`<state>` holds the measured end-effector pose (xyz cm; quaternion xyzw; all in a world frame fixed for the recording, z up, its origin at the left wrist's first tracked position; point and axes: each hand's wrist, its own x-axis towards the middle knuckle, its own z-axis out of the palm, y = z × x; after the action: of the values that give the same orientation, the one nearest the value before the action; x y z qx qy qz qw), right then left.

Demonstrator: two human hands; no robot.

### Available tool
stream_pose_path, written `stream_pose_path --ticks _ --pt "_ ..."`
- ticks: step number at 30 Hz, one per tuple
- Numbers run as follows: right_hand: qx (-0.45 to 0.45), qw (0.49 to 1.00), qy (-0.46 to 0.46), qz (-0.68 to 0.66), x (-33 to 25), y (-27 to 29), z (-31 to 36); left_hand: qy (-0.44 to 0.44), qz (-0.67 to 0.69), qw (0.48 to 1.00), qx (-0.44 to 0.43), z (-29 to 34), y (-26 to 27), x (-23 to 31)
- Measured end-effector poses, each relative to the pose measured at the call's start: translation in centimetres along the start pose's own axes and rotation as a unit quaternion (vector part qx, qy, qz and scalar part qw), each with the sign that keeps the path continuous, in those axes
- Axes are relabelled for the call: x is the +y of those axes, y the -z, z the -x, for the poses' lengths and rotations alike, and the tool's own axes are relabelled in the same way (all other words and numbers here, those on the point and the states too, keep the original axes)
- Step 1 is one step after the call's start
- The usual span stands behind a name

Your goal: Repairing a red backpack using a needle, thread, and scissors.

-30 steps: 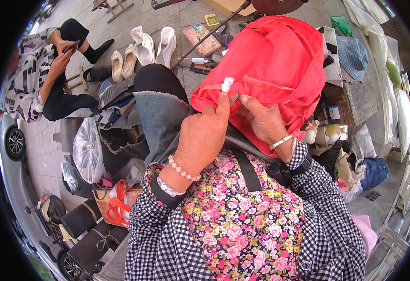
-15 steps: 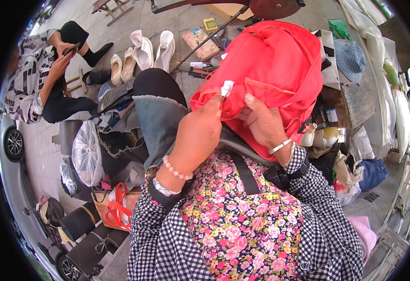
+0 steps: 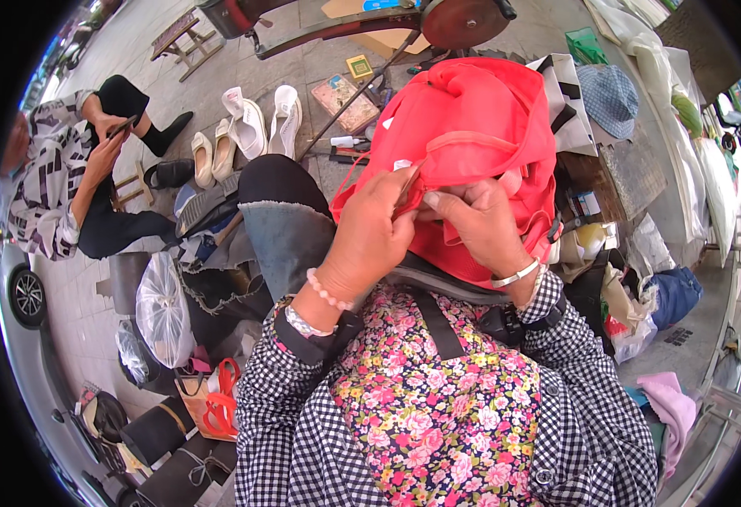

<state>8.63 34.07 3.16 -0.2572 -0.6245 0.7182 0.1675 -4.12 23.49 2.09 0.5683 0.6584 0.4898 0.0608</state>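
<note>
A red backpack [image 3: 489, 110] lies across my lap, its fabric bunched toward me. My left hand [image 3: 374, 215] is closed on a red edge of it, thumb against bent fingers. Close beside it, my right hand [image 3: 482, 221] pinches the same part of the backpack, thumb toward the left hand. A small white tag [image 3: 401, 165] shows just above the left fingers. What lies between the fingertips is partly hidden by the hands and the folds.
White shoes [image 3: 248, 122] stand beyond my knee, near a seated person [image 3: 74, 173] holding a phone. A dark metal machine arm [image 3: 336, 29] crosses the far side. A clear plastic bag [image 3: 164, 308] is at left, a blue hat [image 3: 609, 100] at right.
Both hands have come closer together, and the left has turned its fingers inward over the red fabric. The white tag is now mostly covered. The whole view has shifted a little.
</note>
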Motion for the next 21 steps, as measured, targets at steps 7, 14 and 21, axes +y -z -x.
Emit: stream_pose_path --ticks 7,14,21 --pt "-0.040 0.945 0.065 0.318 -5.8 1.7 -2.1 0.367 0.437 0.794 -0.211 -0.7 3.0 -0.5" --pt "-0.003 0.946 0.108 0.306 -3.9 2.1 -6.5 0.407 0.576 0.694 -0.146 1.0 0.8 -1.7" --pt "-0.028 0.888 0.227 0.399 -3.6 1.4 -1.7 0.447 0.552 0.698 -0.089 1.1 0.7 -1.1"
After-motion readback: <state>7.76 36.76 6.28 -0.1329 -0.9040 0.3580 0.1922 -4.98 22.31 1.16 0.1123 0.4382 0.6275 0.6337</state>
